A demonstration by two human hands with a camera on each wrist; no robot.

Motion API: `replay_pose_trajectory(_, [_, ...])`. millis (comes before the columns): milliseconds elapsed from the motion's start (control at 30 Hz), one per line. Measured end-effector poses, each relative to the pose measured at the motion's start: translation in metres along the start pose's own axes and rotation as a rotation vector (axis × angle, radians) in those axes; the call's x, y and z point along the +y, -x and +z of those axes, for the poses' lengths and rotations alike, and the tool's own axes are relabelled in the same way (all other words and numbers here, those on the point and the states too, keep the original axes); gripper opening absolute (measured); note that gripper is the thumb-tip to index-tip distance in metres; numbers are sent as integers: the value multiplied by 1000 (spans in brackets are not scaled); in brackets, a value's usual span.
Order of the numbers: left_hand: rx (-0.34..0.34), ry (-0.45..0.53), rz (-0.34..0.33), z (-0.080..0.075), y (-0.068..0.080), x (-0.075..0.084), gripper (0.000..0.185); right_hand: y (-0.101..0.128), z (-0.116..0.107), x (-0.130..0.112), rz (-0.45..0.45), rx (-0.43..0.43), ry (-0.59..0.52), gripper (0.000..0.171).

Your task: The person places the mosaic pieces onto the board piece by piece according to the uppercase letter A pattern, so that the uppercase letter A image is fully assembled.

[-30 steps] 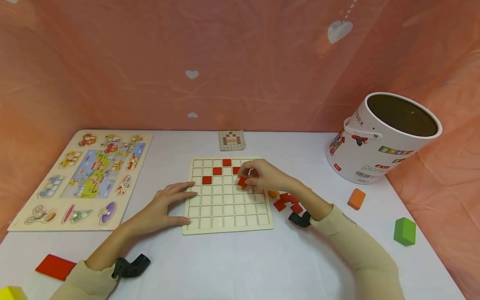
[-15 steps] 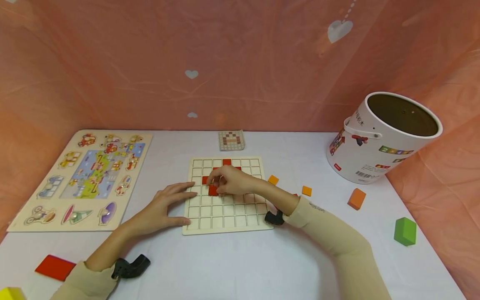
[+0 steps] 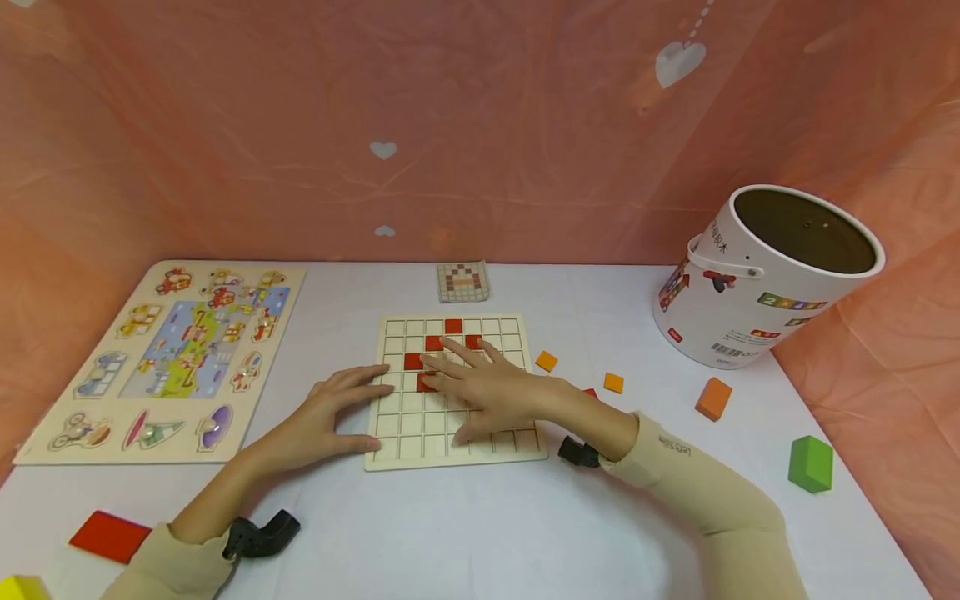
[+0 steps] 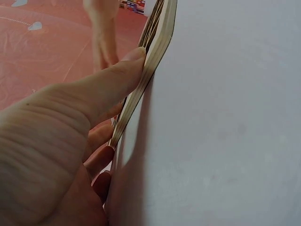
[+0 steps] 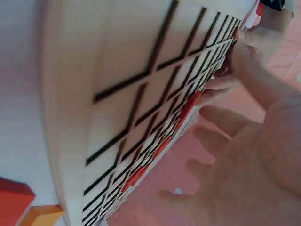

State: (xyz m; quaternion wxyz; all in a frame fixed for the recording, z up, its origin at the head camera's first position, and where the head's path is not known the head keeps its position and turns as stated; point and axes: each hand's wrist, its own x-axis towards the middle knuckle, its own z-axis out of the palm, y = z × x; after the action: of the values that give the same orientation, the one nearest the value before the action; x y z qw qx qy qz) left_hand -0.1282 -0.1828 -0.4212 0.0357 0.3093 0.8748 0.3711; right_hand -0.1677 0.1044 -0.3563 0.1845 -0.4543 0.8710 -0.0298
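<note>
Grid board (image 3: 450, 433) holds five red tiles (image 3: 433, 342), most cells bare; right hand (image 3: 491, 392) fingers spread flat, empty; left hand (image 3: 330, 412) fingers straight, steadying board edge

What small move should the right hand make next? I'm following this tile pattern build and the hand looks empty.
Probably reach right for another red tile beside the grid board. The right hand lies flat and open over the board, holding nothing, five red tiles sit in cells, and the left hand steadies the board's left edge.
</note>
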Motion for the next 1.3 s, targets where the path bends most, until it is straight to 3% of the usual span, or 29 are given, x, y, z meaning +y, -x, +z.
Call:
replay_pose_trajectory(133, [2,-1,5,-1,1,0,64,2,5,-2,-8,-61,-9,94])
replay_pose_trajectory(700, [-3,1,-4,-1,0,0,63,-11,9,-3,-18,-72,-70,100])
replay_pose_trajectory(833, [2,3,0,1,-1,1,63,6,13,9,-24,-16,-168,99])
replay_pose_trajectory(1000, [-1,4,5,3,-1,1,65,45,18,40,5,112,-335,92])
replay_pose_trajectory(1167, [-6,14,-12,1,0,-1,68,86,24,69,110,235,-487,58])
replay_pose_trajectory(1300, [-9,27,-27,0,1,-1,69,109,30,84,204,295,-498,35])
